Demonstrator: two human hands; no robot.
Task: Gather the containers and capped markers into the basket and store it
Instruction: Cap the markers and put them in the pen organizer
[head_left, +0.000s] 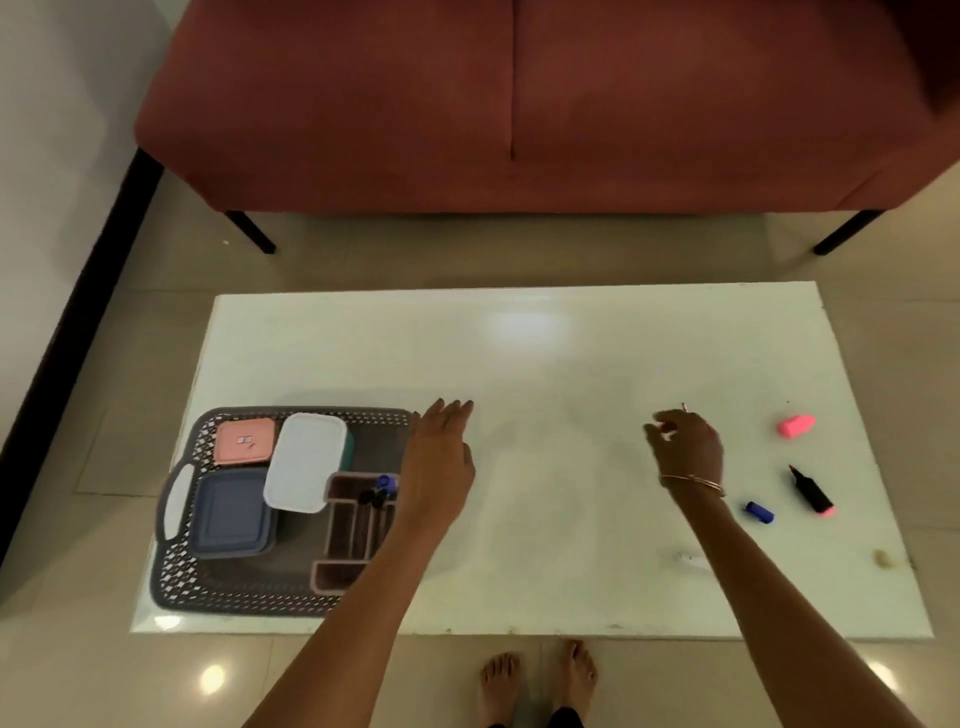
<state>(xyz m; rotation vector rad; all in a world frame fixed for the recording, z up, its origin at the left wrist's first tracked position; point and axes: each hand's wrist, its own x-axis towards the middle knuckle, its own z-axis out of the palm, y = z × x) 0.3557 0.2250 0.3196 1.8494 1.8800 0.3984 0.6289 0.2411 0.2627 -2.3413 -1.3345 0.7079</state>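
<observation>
A grey lattice basket (179, 577) sits at the table's left front. Inside lie a pink container (244, 440), a white-lidded container (305, 461), a blue-grey container (229, 512) and a brown divided tray (349, 525) with capped markers, one blue-capped (385, 483). My left hand (439, 457) hovers just right of the basket, fingers apart, empty. My right hand (685, 447) is at mid-right with fingers curled; a thin tip shows above it, and what it holds is unclear. To its right lie a pink cap (796, 425), an uncapped black-and-pink marker (811, 491) and a blue cap (759, 512).
The white low table (545, 353) stands on a tiled floor. A red sofa (519, 104) with black legs is behind it. A small white object (693, 560) lies near the front right of the table. My bare feet (537, 675) are at the table's front edge.
</observation>
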